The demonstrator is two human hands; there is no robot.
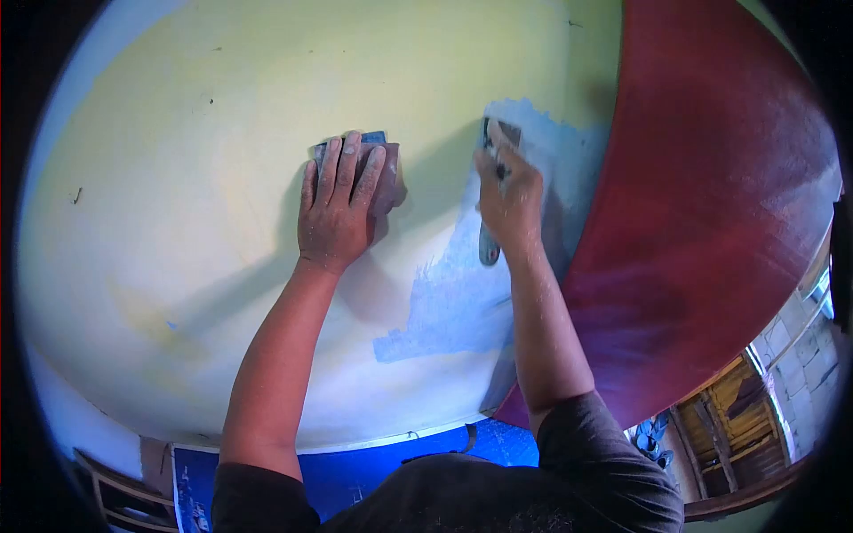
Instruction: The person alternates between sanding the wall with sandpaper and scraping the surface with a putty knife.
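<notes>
A large curved surface [222,133], pale yellow to white, fills most of the head view. My left hand [339,209] lies against it with fingers spread over a dark, brownish sanding sheet or pad [387,182] that has a blue edge at the top. To its right, my right hand [513,200] grips a scraper [489,247] by its handle, the blade end up against the surface. A ragged light-blue patch [453,311] spreads around and below the scraper. Pale dust covers the fingers of my left hand.
A dark red curved panel [693,204] borders the pale surface on the right. Below lies a blue surface [355,484]. Wooden framing [729,426] and grey blocks [804,346] show at lower right; a brown wooden frame [124,493] stands at lower left.
</notes>
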